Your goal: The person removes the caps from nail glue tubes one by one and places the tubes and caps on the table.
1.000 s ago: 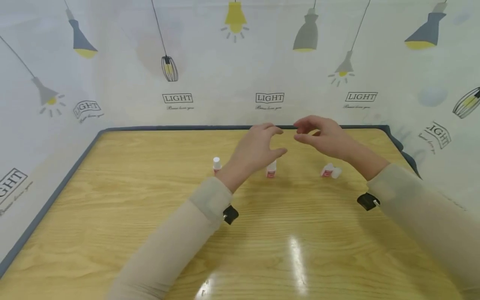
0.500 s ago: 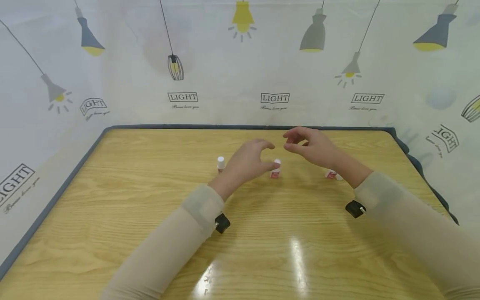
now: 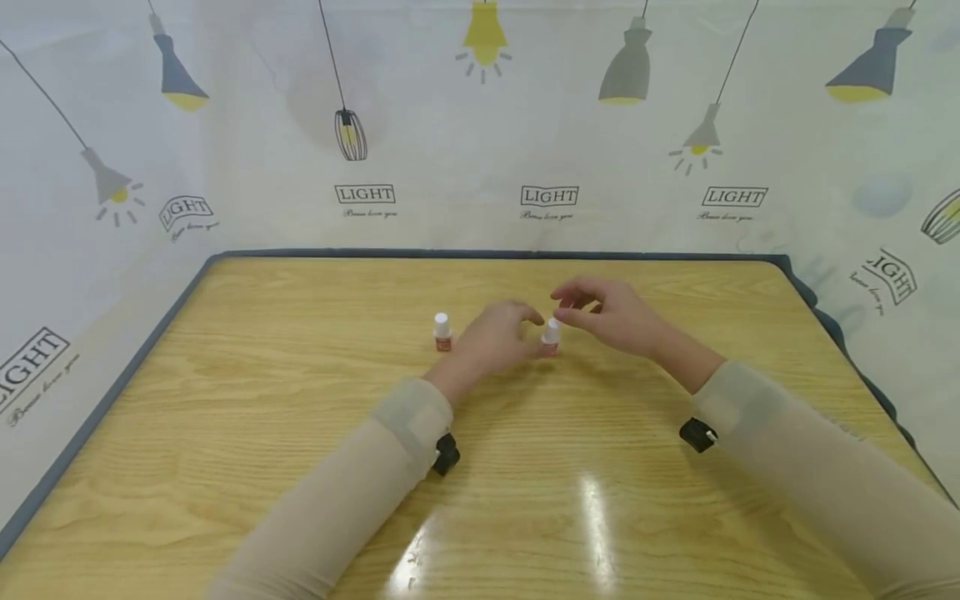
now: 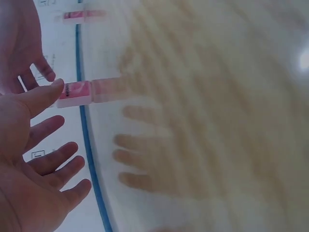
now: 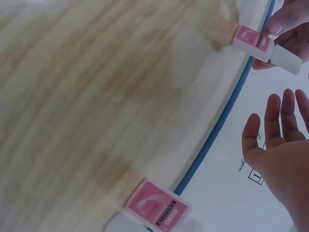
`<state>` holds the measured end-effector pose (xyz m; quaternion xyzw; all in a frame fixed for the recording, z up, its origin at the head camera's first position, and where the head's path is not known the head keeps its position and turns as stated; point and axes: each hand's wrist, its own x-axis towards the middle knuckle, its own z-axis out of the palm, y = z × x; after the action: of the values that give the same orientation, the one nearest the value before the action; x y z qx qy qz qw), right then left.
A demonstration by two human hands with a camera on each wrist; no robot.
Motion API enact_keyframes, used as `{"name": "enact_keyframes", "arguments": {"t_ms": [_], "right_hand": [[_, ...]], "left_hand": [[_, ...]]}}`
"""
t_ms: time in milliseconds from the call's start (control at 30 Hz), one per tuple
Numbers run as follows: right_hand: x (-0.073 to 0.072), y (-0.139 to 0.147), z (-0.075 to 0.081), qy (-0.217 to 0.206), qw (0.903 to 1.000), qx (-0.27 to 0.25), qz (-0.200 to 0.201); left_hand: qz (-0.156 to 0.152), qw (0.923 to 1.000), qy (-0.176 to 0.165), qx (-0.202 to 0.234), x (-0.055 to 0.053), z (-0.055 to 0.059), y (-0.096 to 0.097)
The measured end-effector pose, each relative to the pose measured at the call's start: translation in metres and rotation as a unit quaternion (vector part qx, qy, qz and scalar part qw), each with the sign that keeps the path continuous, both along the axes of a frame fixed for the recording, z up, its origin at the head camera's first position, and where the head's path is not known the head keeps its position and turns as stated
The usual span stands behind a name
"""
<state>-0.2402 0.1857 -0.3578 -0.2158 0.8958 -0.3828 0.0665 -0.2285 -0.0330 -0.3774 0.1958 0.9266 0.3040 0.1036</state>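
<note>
A small white bottle (image 3: 551, 337) with a white cap and pink label stands upright on the wooden table. My left hand (image 3: 498, 335) reaches round its left side, thumb close against the label and the other fingers spread loosely apart in the left wrist view. My right hand (image 3: 611, 317) hovers just right of the cap, thumb and forefinger apart and holding nothing. A similar bottle (image 3: 442, 333) stands to the left, beyond my left wrist. A third pink-labelled bottle (image 5: 157, 208) stands below my right hand in the right wrist view; my right wrist hides it in the head view.
A small white piece (image 5: 120, 223) lies beside the third bottle. The wooden table (image 3: 300, 433) has a dark edge strip (image 3: 375, 252) along the back, with a lamp-printed backdrop (image 3: 450, 150) behind. A black wrist device (image 3: 699, 434) hangs under the right sleeve.
Both hands have come down from above the table's middle. The left hand has reached the middle bottle, and the right hand has moved left to its cap, hiding the third bottle.
</note>
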Motion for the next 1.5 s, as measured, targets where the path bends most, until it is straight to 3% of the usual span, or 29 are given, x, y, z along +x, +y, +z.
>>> {"name": "enact_keyframes", "arguments": {"t_ms": [233, 400, 667, 1000, 1267, 1500], "right_hand": [[0.003, -0.001, -0.012, 0.006, 0.9998, -0.015, -0.010], [0.006, -0.003, -0.017, 0.023, 0.9992, -0.025, -0.020], [0.008, -0.003, -0.022, 0.021, 0.9988, -0.034, -0.028], [0.008, -0.001, -0.025, 0.015, 0.9991, -0.024, -0.031], [0.011, 0.000, -0.026, -0.003, 0.9979, -0.039, -0.052], [0.013, -0.004, -0.025, -0.029, 0.9967, -0.051, -0.057]], "left_hand": [[-0.006, 0.9998, -0.001, 0.020, -0.004, -0.011, 0.003], [-0.022, 0.9996, 0.006, 0.015, -0.013, -0.019, 0.000], [-0.048, 0.9983, -0.011, 0.032, -0.024, -0.029, -0.004], [-0.045, 0.9984, 0.001, 0.034, -0.022, -0.040, -0.009], [-0.041, 0.9987, 0.004, 0.028, -0.020, -0.041, -0.010], [-0.038, 0.9988, -0.017, 0.028, -0.019, -0.039, -0.011]]}}
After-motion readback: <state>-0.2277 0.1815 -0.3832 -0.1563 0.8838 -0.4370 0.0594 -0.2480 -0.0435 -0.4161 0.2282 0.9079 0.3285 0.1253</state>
